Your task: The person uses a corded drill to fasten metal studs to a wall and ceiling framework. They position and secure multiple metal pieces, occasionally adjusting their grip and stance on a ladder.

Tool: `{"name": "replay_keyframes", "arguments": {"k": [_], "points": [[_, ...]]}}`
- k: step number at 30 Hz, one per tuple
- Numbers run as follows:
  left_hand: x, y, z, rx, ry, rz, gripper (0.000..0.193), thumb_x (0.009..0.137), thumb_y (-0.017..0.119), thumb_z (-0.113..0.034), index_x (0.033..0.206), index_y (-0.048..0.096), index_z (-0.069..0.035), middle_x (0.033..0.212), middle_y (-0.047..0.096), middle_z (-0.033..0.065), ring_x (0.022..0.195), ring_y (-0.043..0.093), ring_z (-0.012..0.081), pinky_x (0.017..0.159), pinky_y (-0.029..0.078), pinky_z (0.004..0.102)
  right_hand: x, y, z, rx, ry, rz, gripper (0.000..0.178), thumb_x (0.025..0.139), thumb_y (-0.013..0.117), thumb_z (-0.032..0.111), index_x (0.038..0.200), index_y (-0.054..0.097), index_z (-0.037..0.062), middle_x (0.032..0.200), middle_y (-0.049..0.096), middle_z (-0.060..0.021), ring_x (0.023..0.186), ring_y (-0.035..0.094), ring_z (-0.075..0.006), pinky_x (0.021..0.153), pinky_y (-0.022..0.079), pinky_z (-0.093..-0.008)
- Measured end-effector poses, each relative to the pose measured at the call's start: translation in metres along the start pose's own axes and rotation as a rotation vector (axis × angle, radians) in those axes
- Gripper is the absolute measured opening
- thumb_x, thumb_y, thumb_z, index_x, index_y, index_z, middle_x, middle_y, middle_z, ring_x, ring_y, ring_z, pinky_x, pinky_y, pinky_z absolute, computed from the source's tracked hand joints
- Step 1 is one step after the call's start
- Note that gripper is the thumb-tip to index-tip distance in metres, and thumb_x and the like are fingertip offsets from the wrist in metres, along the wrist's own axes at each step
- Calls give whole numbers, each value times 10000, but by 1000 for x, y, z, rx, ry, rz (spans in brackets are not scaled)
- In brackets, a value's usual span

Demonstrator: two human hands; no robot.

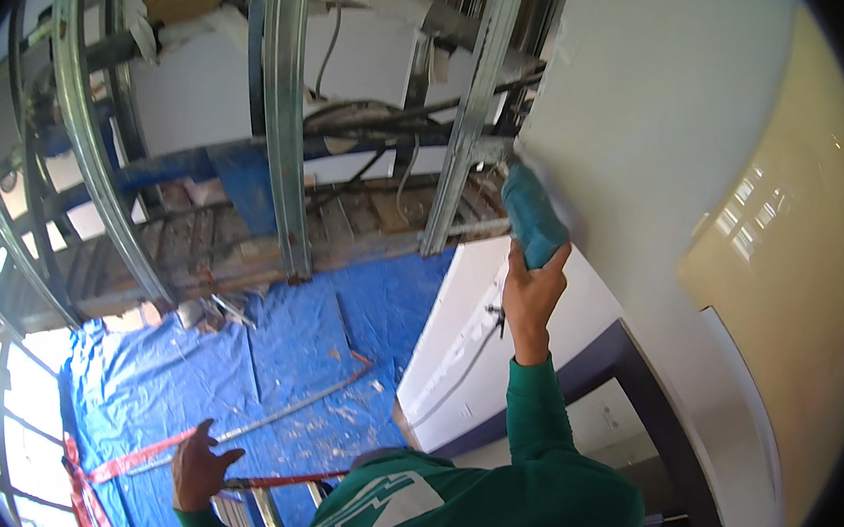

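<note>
Far to my left, bare metal studs (283,131) stand in a row, with a blue tarp (284,352) spread on the floor below them, littered with scraps and a long thin rod (278,414). My left hand (198,470) hangs low over the tarp, fingers spread and gripping nothing, close to the red top of a ladder (252,485). My green-sleeved right arm reaches up and away from me, and my right hand (530,293) is clenched around the lower end of a teal sanding block (534,216). The block's long axis runs up and to the left from my fist, and its far end meets the edge of the white wallboard (654,133), which rises to the right. I see no containers anywhere around me.
</note>
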State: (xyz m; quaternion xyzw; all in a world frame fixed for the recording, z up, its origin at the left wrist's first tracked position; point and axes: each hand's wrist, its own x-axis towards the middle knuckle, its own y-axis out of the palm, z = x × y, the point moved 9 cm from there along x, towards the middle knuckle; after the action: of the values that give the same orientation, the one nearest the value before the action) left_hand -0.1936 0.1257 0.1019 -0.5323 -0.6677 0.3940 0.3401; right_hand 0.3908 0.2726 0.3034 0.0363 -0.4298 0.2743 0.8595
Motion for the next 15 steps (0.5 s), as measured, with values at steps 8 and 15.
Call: {"name": "replay_keyframes", "arguments": {"k": [8, 15], "points": [[8, 2, 7, -9, -69, 93, 950, 718, 968, -574, 1445, 682, -35, 1095, 834, 154, 1062, 784, 380, 938, 600, 471, -25, 0, -34, 128, 171, 80, 688, 965, 781, 71, 1544, 423, -33, 1123, 775, -318, 1006, 789, -471, 882, 613, -499], [11, 14, 20, 23, -30, 75, 863, 745, 935, -621, 1346, 740, -33, 1009, 837, 153, 1024, 800, 356, 937, 603, 466, 15, -22, 27, 318, -47, -47, 691, 968, 829, 124, 1526, 457, -47, 1151, 778, -295, 1058, 796, -401, 917, 608, -445]]}}
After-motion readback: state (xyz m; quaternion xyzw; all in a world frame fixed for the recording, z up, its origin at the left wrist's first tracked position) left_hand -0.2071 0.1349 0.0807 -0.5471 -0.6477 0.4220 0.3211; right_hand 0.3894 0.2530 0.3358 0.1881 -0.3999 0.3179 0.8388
